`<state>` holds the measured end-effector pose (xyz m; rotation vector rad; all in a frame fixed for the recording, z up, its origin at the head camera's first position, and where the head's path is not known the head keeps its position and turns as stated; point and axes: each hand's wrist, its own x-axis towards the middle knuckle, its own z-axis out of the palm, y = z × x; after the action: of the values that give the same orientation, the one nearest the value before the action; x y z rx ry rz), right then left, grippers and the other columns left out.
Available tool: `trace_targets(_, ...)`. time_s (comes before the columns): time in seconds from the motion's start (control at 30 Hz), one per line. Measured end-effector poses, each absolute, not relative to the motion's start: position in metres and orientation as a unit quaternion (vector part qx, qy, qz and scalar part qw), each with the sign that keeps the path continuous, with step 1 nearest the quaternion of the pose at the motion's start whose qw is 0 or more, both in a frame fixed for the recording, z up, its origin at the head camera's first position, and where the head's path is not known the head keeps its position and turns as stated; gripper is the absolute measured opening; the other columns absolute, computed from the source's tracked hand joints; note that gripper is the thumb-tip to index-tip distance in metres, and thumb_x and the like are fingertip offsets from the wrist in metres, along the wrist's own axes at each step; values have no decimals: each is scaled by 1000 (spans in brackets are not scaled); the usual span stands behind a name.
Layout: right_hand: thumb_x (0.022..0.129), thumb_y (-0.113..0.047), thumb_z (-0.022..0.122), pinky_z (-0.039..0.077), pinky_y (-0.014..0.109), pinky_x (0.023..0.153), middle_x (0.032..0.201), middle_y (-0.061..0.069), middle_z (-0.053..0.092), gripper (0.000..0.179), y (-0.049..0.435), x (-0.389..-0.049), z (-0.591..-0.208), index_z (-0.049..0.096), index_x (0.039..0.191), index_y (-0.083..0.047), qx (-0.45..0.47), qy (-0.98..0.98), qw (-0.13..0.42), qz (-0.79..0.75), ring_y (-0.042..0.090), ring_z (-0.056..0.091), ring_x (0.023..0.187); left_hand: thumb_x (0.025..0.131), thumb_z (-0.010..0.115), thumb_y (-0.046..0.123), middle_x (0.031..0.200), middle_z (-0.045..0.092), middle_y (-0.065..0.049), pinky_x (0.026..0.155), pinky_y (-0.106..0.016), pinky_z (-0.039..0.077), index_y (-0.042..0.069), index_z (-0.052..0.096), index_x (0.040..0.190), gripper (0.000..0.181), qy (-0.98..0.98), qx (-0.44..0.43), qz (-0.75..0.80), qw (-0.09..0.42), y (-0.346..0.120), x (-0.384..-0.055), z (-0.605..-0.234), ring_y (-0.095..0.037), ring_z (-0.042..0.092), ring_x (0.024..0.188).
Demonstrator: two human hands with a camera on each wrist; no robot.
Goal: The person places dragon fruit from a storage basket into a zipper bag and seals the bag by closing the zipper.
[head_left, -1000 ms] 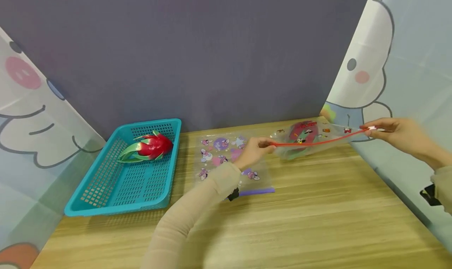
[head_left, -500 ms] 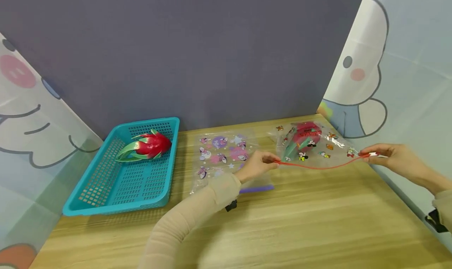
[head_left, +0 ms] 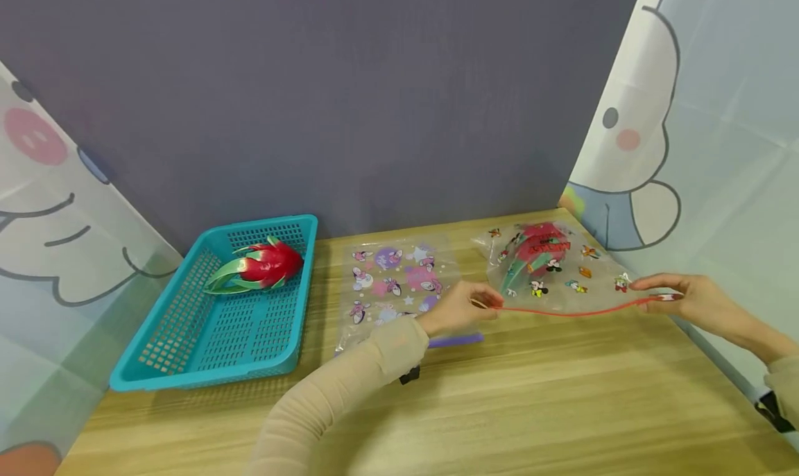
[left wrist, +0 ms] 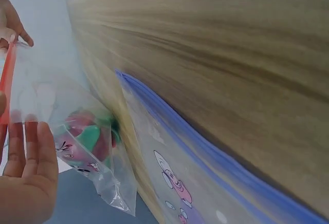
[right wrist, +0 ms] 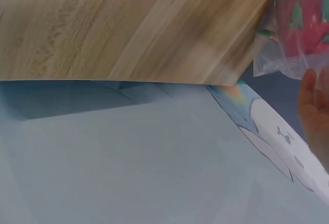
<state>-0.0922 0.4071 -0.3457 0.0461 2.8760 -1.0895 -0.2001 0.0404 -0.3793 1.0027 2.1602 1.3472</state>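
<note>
A clear zip bag (head_left: 571, 289) with cartoon prints and a red zip edge stretches between both hands at the table's right side. My left hand (head_left: 460, 307) pinches the left end of that edge. At the other end, by a small white piece, my right hand (head_left: 693, 301) grips it between thumb and fingers. Inside the bag lies a red and green dragon fruit (head_left: 539, 247), seen through the printed film. The left wrist view shows the left hand's fingers (left wrist: 32, 149) behind the clear film. Only part of the right hand (right wrist: 316, 113) appears in the right wrist view.
Left on the table stands a blue-green basket (head_left: 290, 337) with another dragon fruit (head_left: 268, 264) in it. A second zip bag (head_left: 393, 289), purple-edged and flat, lies partly under the left arm. A grey panel (head_left: 399, 101) rises behind the table (head_left: 530, 393).
Both hands have come down and nearer with the bag's red edge. The bag's printed side now faces up, and the dragon fruit inside shows more fully. The basket stays put.
</note>
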Motion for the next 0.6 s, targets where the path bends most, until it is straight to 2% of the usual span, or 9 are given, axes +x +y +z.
trace_targets(0.07, 82, -27, 69, 48, 18, 66, 102, -42, 42, 44, 408, -92, -345, 58, 120, -8, 9, 935, 47, -352, -12, 56, 85, 83, 66, 9, 98, 68, -3, 77, -15, 49, 7, 67, 104, 21, 766, 359, 489, 212, 39, -200, -380, -4, 61, 84)
trace_targets(0.13, 83, -27, 68, 48, 19, 68, 105, -39, 41, 43, 409, -92, -343, 57, 121, -12, 1, 940, 55, -336, -3, 58, 93, 83, 67, 9, 99, 67, -3, 77, -16, 50, 7, 66, 105, 22, 758, 364, 494, 219, 37, -201, -380, -4, 62, 84)
trace_targets(0.17, 83, -27, 68, 50, 24, 71, 107, -37, 41, 42, 409, -92, -341, 57, 121, -12, -4, 943, 54, -329, 4, 59, 97, 82, 67, 9, 100, 67, -4, 78, -16, 50, 7, 66, 106, 23, 754, 369, 496, 221, 36, -201, -379, -4, 62, 85)
trace_targets(0.23, 85, -27, 66, 50, 37, 78, 116, -23, 47, 42, 408, -92, -338, 55, 122, -10, -12, 947, 53, -315, 26, 56, 110, 82, 68, 9, 104, 66, -6, 80, -17, 50, 5, 65, 107, 25, 742, 382, 502, 225, 33, -203, -379, -6, 62, 89)
trace_targets(0.3, 86, -28, 64, 45, 53, 81, 124, -2, 53, 43, 405, -92, -335, 53, 123, -8, -15, 953, 52, -298, 50, 43, 116, 83, 67, 10, 109, 65, -8, 84, -19, 49, 4, 64, 110, 27, 738, 397, 499, 222, 29, -204, -378, -8, 61, 95)
trace_targets(0.37, 89, -29, 60, 38, 62, 78, 127, 20, 50, 45, 400, -91, -332, 51, 125, -3, -19, 956, 50, -289, 59, 33, 115, 85, 65, 12, 114, 64, -8, 89, -23, 48, 4, 63, 112, 29, 743, 406, 488, 212, 23, -205, -377, -10, 60, 102)
trace_targets(0.4, 89, -28, 60, 37, 64, 77, 127, 29, 47, 44, 398, -90, -330, 51, 124, -3, -20, 959, 39, -280, 60, 32, 115, 86, 64, 14, 116, 63, -7, 92, -25, 47, 5, 63, 114, 30, 752, 407, 477, 202, 19, -205, -376, -11, 59, 104)
trace_targets(0.43, 89, -28, 60, 36, 64, 77, 126, 32, 46, 44, 394, -90, -329, 52, 123, -2, -19, 962, 23, -271, 59, 33, 114, 87, 63, 16, 117, 63, -6, 94, -28, 46, 6, 62, 115, 30, 767, 404, 461, 190, 14, -204, -374, -12, 58, 107)
trace_targets(0.6, 86, -23, 64, 38, 61, 74, 121, 25, 51, 36, 375, -87, -320, 58, 115, -3, -30, 970, -91, -222, 54, 43, 106, 88, 61, 24, 118, 63, 2, 94, -34, 46, 13, 61, 118, 32, 861, 378, 320, 113, -17, -190, -363, -15, 57, 111)
